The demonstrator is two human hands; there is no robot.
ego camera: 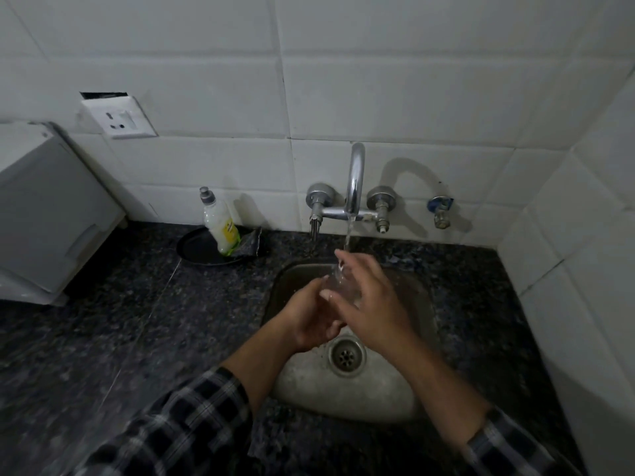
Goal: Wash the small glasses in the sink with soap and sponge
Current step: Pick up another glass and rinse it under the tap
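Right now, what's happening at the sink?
A person is rinsing a small clear glass under the running tap, over the sink. The left hand holds it from below and the right hand wraps over its side. The soap bottle stands on a dark plate on the counter to the left, with what looks like a sponge beside it; neither is being touched.

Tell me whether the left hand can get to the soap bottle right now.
Probably yes: the soap bottle stands on a black plate left of the sink, only counter between. The left hand grips the small glass, though, and would have to release it.
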